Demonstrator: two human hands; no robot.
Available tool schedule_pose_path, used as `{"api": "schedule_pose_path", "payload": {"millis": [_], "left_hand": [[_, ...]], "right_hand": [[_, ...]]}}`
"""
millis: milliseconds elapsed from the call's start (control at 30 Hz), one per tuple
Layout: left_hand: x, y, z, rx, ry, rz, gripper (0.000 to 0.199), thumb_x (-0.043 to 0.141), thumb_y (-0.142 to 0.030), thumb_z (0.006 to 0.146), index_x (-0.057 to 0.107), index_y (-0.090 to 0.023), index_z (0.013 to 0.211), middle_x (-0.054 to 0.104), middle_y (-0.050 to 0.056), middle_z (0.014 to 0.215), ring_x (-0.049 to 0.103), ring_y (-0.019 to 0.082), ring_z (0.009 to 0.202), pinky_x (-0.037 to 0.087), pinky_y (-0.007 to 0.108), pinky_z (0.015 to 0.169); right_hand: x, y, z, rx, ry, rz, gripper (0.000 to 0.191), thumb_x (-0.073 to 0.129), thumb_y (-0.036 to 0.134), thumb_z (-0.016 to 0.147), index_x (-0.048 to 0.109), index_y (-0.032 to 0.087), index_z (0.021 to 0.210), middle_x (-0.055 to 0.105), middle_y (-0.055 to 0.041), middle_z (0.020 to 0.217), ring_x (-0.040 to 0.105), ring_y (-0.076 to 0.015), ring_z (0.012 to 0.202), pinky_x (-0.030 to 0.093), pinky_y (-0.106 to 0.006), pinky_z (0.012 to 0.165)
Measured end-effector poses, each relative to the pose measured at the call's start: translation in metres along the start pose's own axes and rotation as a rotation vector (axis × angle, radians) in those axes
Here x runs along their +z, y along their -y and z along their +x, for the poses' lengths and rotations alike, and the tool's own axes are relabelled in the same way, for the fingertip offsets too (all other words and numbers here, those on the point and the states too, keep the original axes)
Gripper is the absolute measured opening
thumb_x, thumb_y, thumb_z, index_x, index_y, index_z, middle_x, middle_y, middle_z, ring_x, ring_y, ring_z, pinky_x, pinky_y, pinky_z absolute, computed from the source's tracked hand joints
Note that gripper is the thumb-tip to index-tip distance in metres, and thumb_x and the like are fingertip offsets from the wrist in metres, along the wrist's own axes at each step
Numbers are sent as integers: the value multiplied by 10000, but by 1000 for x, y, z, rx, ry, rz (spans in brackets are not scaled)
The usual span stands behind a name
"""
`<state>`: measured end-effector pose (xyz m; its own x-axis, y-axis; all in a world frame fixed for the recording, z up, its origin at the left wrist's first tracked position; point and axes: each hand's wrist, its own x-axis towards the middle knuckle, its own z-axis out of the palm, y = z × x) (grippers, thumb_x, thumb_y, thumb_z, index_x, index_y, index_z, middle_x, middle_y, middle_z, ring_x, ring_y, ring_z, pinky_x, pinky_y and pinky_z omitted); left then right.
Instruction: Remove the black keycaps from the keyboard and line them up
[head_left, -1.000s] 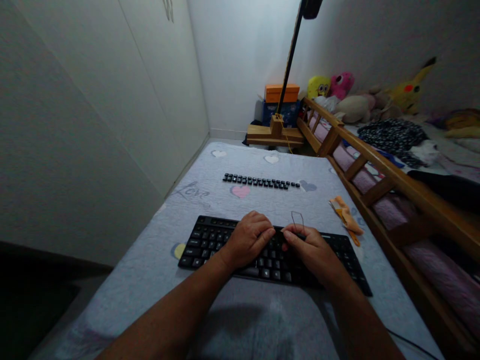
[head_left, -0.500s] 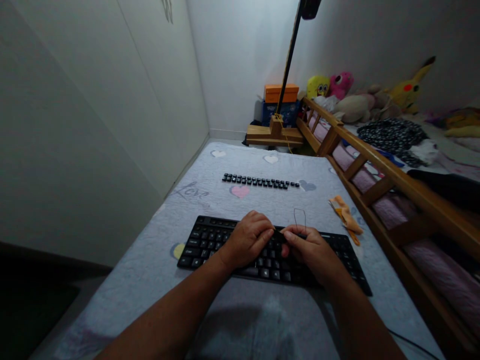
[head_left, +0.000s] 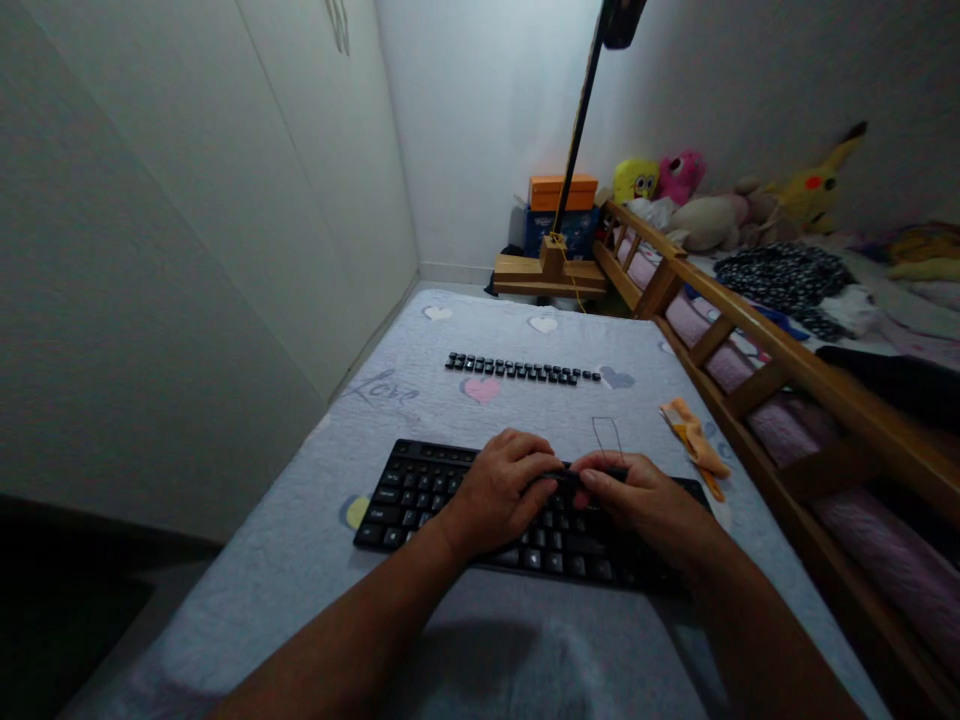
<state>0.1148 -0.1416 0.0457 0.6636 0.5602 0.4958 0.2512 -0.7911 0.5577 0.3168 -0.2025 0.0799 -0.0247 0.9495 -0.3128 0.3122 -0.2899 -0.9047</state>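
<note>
A black keyboard (head_left: 420, 495) lies across the bed in front of me. My left hand (head_left: 506, 490) rests over its middle, fingers bent and closed near a small dark piece that I cannot make out. Close by on the right, my right hand (head_left: 626, 490) is pinched, with a thin bent wire loop (head_left: 606, 435) standing up from its fingers. The fingertips of both hands nearly meet above the keys. Beyond the keyboard, two rows of loose black keycaps (head_left: 517, 370) lie on the sheet.
An orange cloth with a brush-like tool (head_left: 697, 445) lies right of the keyboard. A wooden bed rail (head_left: 739, 310) runs along the right side. At the far end stand a wooden lamp base (head_left: 551, 270) and an orange box (head_left: 562, 192). A white cabinet (head_left: 225, 200) borders the left.
My right hand has shifted slightly right, and the wire loop leans differently. My left fingers reach a little further right. The keyboard's right end appears lower and more covered; the view has tilted slightly.
</note>
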Motion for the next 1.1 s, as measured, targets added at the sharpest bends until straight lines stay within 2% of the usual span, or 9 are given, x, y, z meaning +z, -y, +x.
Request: {"api": "schedule_pose_path", "payload": {"millis": [100, 200, 233, 367, 500, 600, 733, 1100], "left_hand": [[2, 1, -1, -23, -53, 13, 226, 522, -227, 892, 632, -183, 1085, 621, 90, 1086, 533, 220, 1041, 439, 396, 928], [5, 3, -1, -39, -84, 28, 214, 518, -203, 886, 633, -184, 1065, 628, 90, 1074, 543, 220, 1034, 446, 401, 929], [5, 4, -1, -42, -86, 32, 216, 521, -193, 881, 632, -184, 1066, 629, 89, 1072, 545, 218, 1030, 449, 399, 927], [9, 7, -2, -50, -69, 37, 242, 536, -161, 860, 622, -189, 1084, 629, 81, 1072, 548, 212, 1018, 454, 394, 928], [10, 8, -3, -59, -64, 36, 249, 538, -152, 852, 618, -185, 1085, 627, 81, 1072, 547, 213, 1019, 456, 395, 926], [11, 9, -3, -68, -60, 32, 258, 537, -147, 846, 616, -187, 1089, 630, 82, 1064, 552, 216, 1003, 464, 400, 910], [12, 10, -3, -70, -52, 31, 264, 542, -149, 845, 610, -187, 1096, 630, 79, 1064, 552, 214, 1000, 460, 400, 913], [14, 11, -4, -72, -29, 63, 264, 555, -152, 839, 598, -184, 1098, 637, 62, 1039, 556, 197, 982, 462, 370, 889]], "right_hand": [[-19, 10, 13, -81, -82, -128, 248, 594, 406, 822, 707, 212, 928, 718, -5, 757, 551, -123, 572, 383, -240, 539], [-40, 12, 38, -216, -237, -356, 196, 598, 363, 817, 716, 207, 808, 734, -22, 785, 612, -157, 677, 429, -277, 665], [-47, 10, 48, -237, -296, -426, 180, 597, 344, 816, 712, 207, 794, 733, -22, 776, 622, -166, 694, 431, -281, 681], [-68, -8, 91, -276, -393, -740, 156, 560, 266, 837, 696, 196, 870, 727, -35, 793, 639, -179, 721, 428, -277, 663], [-82, -25, 125, -282, -435, -827, 161, 588, 218, 824, 700, 170, 930, 708, -73, 853, 626, -196, 774, 429, -289, 703], [-87, -32, 141, -306, -459, -881, 167, 590, 219, 834, 711, 161, 934, 668, -94, 918, 604, -209, 858, 429, -300, 761], [-88, -38, 153, -325, -478, -939, 205, 573, 228, 855, 714, 145, 979, 613, -101, 945, 582, -207, 878, 426, -298, 783], [-83, -53, 163, -291, -524, -1012, 211, 564, 218, 858, 712, 158, 995, 612, -102, 968, 588, -215, 877, 435, -295, 786]]}}
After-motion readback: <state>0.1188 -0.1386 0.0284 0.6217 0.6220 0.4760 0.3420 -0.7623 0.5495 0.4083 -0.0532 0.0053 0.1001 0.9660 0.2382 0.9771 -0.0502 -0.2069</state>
